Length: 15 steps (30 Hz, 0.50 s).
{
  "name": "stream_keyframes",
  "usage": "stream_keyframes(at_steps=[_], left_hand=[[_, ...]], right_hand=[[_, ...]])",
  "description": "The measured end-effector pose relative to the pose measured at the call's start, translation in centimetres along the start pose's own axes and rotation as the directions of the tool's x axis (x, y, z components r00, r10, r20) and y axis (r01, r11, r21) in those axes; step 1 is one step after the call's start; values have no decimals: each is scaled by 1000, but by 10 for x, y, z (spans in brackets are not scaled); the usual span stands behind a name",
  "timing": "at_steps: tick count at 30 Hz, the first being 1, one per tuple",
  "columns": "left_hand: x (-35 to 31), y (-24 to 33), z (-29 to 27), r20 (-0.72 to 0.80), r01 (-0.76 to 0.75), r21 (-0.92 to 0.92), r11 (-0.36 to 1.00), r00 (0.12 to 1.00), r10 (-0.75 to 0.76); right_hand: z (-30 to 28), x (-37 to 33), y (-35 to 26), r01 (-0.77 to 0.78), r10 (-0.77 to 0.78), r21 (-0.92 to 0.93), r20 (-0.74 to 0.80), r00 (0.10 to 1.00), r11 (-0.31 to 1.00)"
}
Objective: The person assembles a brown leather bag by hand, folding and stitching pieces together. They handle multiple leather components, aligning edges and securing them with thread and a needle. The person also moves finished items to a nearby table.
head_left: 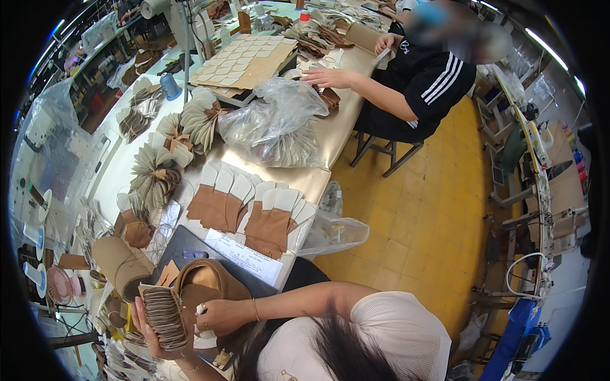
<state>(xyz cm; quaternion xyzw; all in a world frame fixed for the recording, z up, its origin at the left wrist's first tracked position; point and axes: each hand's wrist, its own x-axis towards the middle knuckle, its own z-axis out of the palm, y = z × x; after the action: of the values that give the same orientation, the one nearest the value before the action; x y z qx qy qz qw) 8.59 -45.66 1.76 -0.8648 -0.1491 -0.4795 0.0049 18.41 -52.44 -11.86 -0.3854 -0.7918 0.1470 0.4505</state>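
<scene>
Held upright at the lower left is a thick stack of leather pieces [164, 317], edges outward, with my left hand [145, 329] wrapped round it. My right hand [223, 317] is closed just right of the stack, gripping a small white thing whose kind I cannot make out. Behind my hands stands a brown roll-shaped piece [213, 278], hollow at the top. A wider tan cardboard tube [119, 261] lies to its left. Farther up the table, brown and off-white leather pieces [216, 206] overlap in two fanned rows beside a printed paper sheet [244, 257].
Bundles of pale leather pieces [155, 174] and a clear plastic bag [273, 120] cover the table's far part. A board of pale pieces [244, 60] lies beyond. Across the table's far right, a co-worker in black [419, 89] sits on a stool, handling pieces. Thread cones [170, 87] stand left.
</scene>
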Motion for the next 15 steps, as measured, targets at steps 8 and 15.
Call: stream_keyframes(at_steps=[8,15], left_hand=[[10,6,8,6,-40,11,999,999,39],[22,15,14,32,-91,6,996,995,91]], right_hand=[[-5,0,-5,47,-30,137,-125,992,989],[0,-2,3,125,-104,132,-151,983,983]])
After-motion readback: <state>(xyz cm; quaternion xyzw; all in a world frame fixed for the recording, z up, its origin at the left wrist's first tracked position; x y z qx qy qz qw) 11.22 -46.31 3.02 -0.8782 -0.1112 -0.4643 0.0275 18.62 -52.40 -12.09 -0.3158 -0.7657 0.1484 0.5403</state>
